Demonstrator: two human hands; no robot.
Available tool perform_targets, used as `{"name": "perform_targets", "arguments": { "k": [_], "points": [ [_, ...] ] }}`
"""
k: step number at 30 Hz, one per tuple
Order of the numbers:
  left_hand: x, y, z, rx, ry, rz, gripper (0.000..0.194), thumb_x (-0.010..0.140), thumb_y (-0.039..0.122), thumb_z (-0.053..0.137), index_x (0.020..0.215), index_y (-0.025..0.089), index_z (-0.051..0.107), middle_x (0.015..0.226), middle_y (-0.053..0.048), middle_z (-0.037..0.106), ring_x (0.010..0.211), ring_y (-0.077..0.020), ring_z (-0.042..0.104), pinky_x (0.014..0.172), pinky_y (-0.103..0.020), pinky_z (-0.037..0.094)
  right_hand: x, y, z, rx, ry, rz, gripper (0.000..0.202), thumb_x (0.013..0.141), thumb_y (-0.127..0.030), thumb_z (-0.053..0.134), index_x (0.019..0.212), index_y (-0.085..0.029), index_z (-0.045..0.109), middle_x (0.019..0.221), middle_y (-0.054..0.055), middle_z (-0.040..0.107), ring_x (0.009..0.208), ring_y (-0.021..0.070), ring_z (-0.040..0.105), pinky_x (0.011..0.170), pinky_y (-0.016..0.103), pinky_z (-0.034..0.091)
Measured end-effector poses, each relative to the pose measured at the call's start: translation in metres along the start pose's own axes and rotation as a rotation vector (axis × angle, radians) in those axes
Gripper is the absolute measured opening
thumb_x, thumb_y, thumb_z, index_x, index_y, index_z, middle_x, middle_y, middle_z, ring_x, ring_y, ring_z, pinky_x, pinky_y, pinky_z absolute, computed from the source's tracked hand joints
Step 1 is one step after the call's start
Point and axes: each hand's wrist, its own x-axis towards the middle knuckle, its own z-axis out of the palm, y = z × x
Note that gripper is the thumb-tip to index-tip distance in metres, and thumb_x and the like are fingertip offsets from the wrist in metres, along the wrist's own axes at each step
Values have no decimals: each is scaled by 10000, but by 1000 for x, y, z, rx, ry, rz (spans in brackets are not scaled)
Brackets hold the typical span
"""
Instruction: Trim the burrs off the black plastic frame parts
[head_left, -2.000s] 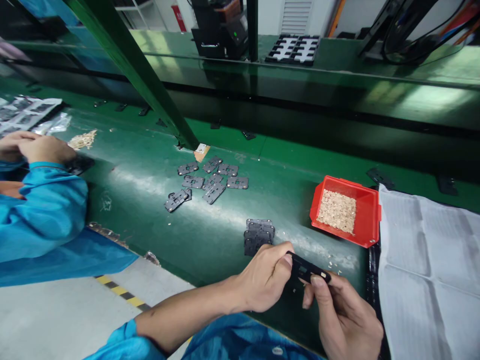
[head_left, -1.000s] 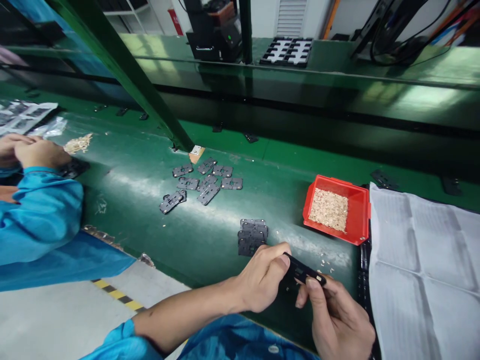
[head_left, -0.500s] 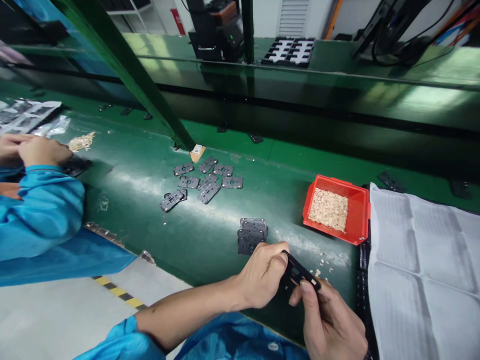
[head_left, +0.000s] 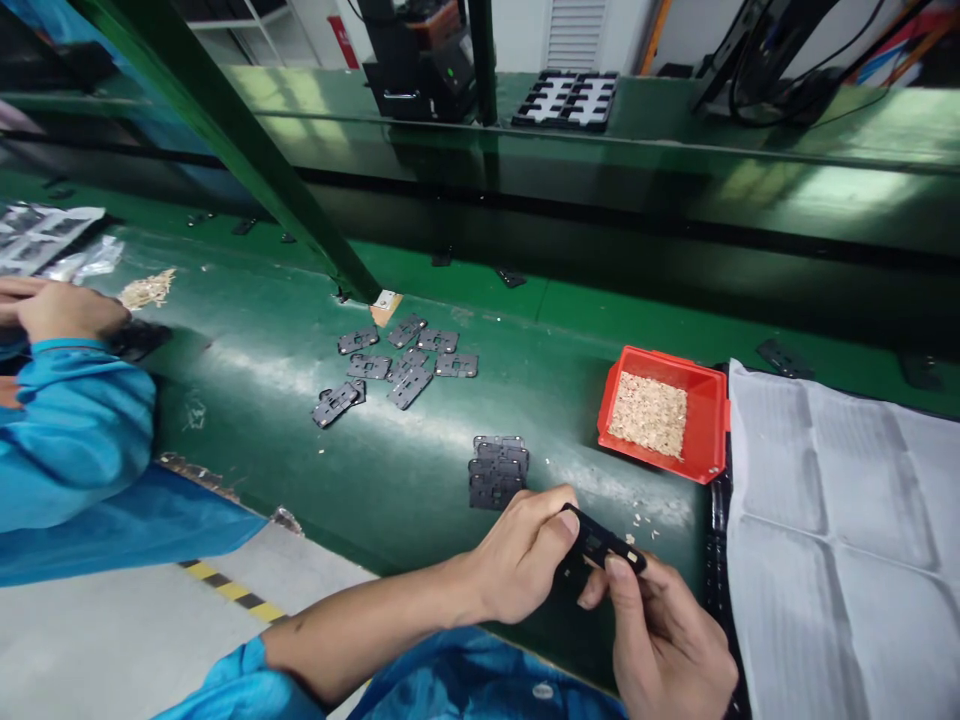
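Note:
Between my two hands, over the near edge of the green bench, is a thin black plastic frame (head_left: 602, 541) with cut-outs and a small pale piece at its right end. My left hand (head_left: 529, 550) is closed on its left end, thumb on top. My right hand (head_left: 660, 620) pinches the right end, with the thumb beside the pale piece. Just beyond my left hand lies an overlapping stack of similar black frames (head_left: 498, 472). Farther left, several more black frames (head_left: 409, 388) are scattered on the bench.
A red bin (head_left: 705, 425) holds many small pale pieces (head_left: 649, 413). To its right, white sheeting (head_left: 847, 540) covers a black tray. A slanted green post (head_left: 247, 150) meets the bench. At left, a co-worker's blue sleeve (head_left: 75, 430) and hands are beside a pale heap (head_left: 148, 289).
The whole view has shifted slightly, so the bench things appear a little farther left. Both hands keep their hold on the black frame, which looks tilted slightly differently.

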Motion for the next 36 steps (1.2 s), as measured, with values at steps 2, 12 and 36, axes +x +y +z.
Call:
{"name": "perform_targets", "arguments": {
  "k": [2,12,36],
  "points": [
    [1,-1,2,5,8,-3,361,1119,351,317,787,230,392,577,60,438,522,-116,380,577,-264,319,0,1,0,-3,0,-1,96,1044,-174,671,986,-217,735,673,-41,732,519,112,707,604,187,610],
    [5,-2,4,21,44,22,296,1055,217,356,766,225,424,583,72,414,529,-116,377,605,-255,351,-3,4,1,32,6,41,80,1045,-171,675,1043,-217,739,682,-41,732,525,107,701,612,185,609],
    [3,16,8,262,-60,-55,343,1140,325,271,835,240,405,681,55,408,600,-145,404,645,-320,299,-1,20,-25,-157,160,-255,395,922,17,756,1248,-206,746,1125,67,804,1005,212,801,875,326,690]
  ]
}}
